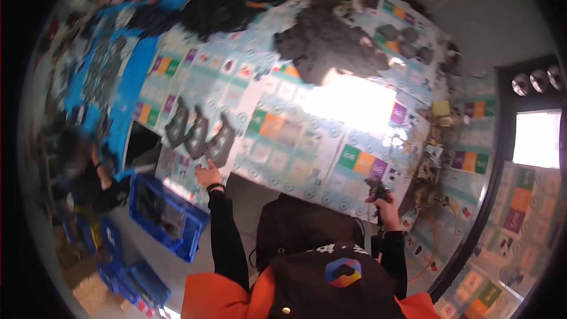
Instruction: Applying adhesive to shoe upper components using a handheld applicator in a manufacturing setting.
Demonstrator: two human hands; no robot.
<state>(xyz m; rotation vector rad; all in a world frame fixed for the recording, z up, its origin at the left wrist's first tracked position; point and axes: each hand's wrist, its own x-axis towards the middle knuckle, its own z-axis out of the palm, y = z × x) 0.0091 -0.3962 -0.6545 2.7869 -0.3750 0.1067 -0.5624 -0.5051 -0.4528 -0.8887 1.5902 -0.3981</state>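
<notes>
Three dark grey curved pieces with openings in them stand in a row on the table: a left one, a middle one and a right one. My left hand is at the lower end of the right piece, fingers stretched out; whether the fingertips touch it I cannot tell. Near the table's right front corner, my right hand is closed around a dark hand tool, whose exact kind is blurred.
The table is covered in printed sheets. Dark fabric and a black heap lie toward the back. A blue crate stands front left, near another person. Small clutter lines the right edge.
</notes>
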